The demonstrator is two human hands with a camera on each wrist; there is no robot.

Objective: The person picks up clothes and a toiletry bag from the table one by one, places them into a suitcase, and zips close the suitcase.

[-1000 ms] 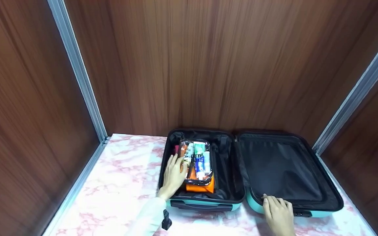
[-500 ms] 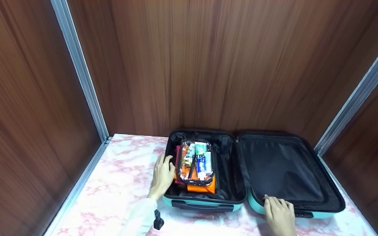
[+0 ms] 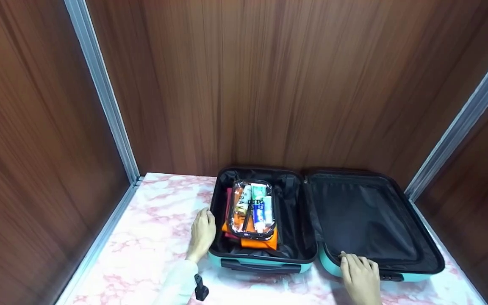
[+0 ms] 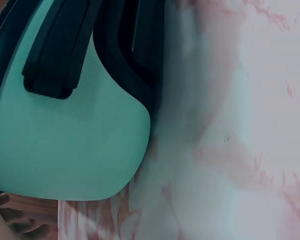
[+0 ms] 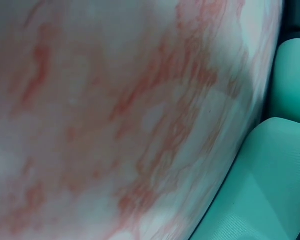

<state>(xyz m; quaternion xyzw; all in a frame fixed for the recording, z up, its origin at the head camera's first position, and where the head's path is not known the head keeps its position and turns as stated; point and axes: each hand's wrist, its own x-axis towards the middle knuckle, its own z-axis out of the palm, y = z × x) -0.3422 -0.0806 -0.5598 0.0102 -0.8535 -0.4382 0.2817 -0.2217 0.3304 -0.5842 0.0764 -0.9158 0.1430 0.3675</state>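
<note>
An open suitcase [image 3: 264,262] with a turquoise shell and black lining lies on the table, its two halves side by side. In its left half, a clear travel pouch [image 3: 251,207] with tubes inside rests on an orange item [image 3: 259,244]; a dark pink item [image 3: 228,198] shows at the pouch's left. My left hand [image 3: 203,232] is beside the left half's outer wall, its fingers close to that side. In the left wrist view, some fingers [image 4: 32,227] show past the turquoise shell's corner. My right hand [image 3: 360,275] holds the front rim of the right half, fingers curled over the edge.
The white, pink-veined table [image 3: 159,220] extends left of the suitcase and in front of it. A brown wood-look wall [image 3: 261,84] stands right behind the suitcase, with side panels and metal strips at both sides. A black handle [image 3: 261,266] runs along the left half's front.
My left hand has left the clear pouch and moved left, over the rim, to the outside of the suitcase's left wall. My right hand has stayed on the right half's rim.
</note>
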